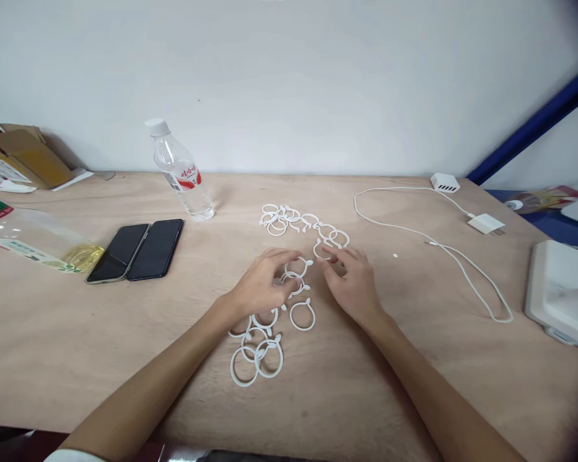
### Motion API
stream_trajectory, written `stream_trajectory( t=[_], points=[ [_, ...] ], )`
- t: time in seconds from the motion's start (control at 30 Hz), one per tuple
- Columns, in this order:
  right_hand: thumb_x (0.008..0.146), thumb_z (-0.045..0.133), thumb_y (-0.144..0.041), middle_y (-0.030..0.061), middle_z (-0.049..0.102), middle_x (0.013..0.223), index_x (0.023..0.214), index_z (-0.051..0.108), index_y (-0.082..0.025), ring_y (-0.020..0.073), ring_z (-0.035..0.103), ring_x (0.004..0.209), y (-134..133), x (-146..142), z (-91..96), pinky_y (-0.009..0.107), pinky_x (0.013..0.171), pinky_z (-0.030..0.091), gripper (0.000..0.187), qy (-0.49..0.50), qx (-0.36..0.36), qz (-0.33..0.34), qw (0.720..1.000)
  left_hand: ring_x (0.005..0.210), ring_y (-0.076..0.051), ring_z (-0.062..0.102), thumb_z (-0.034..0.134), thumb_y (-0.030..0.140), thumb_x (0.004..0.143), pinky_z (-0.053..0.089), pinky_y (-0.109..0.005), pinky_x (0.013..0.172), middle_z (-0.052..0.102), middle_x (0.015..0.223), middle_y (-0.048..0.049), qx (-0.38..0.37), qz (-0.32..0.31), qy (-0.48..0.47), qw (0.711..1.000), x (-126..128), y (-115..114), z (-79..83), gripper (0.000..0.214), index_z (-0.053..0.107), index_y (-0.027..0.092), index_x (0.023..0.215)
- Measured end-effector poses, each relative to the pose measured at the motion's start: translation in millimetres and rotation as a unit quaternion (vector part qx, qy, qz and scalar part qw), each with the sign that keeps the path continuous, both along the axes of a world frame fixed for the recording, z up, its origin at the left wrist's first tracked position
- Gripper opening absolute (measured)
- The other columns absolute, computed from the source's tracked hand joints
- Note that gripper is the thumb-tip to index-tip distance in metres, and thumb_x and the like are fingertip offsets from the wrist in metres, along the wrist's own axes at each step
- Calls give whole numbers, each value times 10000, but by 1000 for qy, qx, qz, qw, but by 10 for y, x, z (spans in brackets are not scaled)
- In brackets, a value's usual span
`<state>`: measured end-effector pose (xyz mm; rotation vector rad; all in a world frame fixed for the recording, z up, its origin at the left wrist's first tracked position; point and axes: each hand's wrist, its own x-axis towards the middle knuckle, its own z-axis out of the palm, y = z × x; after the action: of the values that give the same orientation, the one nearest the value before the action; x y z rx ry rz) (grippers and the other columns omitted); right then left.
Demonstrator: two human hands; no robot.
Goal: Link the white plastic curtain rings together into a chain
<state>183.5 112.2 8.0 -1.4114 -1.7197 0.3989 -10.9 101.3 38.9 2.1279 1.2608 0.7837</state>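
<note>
White plastic rings with small tabs lie in a loose line across the wooden table. My left hand (262, 282) curls over a pair of overlapping rings (302, 274), its index finger and thumb on them. Just right of it, my right hand (351, 282) has its fingertips closed on another white ring (315, 249). A single ring (302, 329) lies between my forearms. Closer to me is a cluster of overlapping rings (243, 384), partly hidden by my left wrist. Beyond my hands sits a further group of rings (277, 232).
Two phones (155, 250) lie at left beside a tipped large bottle (33, 237). A water bottle (180, 173) stands behind them, and a cardboard box (33, 157) is in the far left corner. Right: a white cable (399, 226), charger (485, 222), adapter (445, 183) and white device (563, 289).
</note>
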Motion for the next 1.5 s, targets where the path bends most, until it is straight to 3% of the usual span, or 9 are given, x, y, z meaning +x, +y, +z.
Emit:
stream_trajectory(
  t=[0.27,0.4,0.63,0.87,1.03,1.17,1.3,1.4,1.5],
  points=[
    [825,569,-243,41,622,734,801,714,-215,214,552,750,16,34,-26,389,770,430,149,-56,1,23,998,1219,-248,518,625,279,797,396,-422,1075,588,1298,-108,31,13,16,999,14,-3,-50,397,642,171,1179],
    [870,544,-321,33,676,790,855,674,-209,185,566,712,-50,-35,74,355,741,435,172,33,-14,40,999,1132,-243,567,541,321,842,410,-410,1041,654,1170,-94,102,162,38,981,-207,170,25,320,656,166,1097],
    [871,538,-302,32,676,797,828,654,-212,185,573,732,-91,-104,65,364,790,426,153,50,-14,63,997,1311,-453,341,525,481,828,222,-621,1058,453,1367,-263,133,463,251,839,-1010,446,-20,651,467,86,1342],
    [874,542,-290,25,674,810,853,655,-212,181,577,757,-104,-111,84,352,811,412,139,60,-8,58,996,1328,-495,295,447,552,852,94,-702,1055,528,1287,-279,60,461,280,840,-1276,473,-224,714,430,46,1356],
    [877,536,-281,23,679,825,856,644,-219,179,586,765,-118,-126,100,350,803,427,126,78,-3,57,995,1291,-416,366,483,429,859,204,-607,1077,519,1288,-224,131,484,248,829,-1036,451,-59,509,523,94,1240],
    [891,530,-290,28,686,871,900,639,-225,182,607,815,-143,-138,72,343,800,450,128,104,8,81,991,1173,-322,501,442,405,904,287,-525,1062,629,1145,-143,150,338,143,918,-510,314,100,360,609,160,1108],
    [898,532,-319,38,700,913,944,658,-241,192,624,852,-185,-152,80,342,792,476,155,117,0,115,987,1094,-268,576,484,496,890,397,-457,1013,666,1126,-99,12,134,-24,991,7,106,76,407,621,171,1092],
    [900,535,-339,45,717,958,956,679,-246,198,640,870,-215,-169,113,347,796,489,180,130,-26,138,982,947,-201,638,477,459,909,508,-335,849,678,1050,-75,-95,3,-159,983,175,9,29,364,603,173,1095],
    [897,546,-346,40,726,983,962,695,-250,199,651,899,-230,-180,137,340,814,490,189,152,-52,152,975,889,-180,636,510,415,901,513,-291,775,675,988,-57,-98,4,-192,976,165,-14,45,313,612,164,1058]
  ],
)
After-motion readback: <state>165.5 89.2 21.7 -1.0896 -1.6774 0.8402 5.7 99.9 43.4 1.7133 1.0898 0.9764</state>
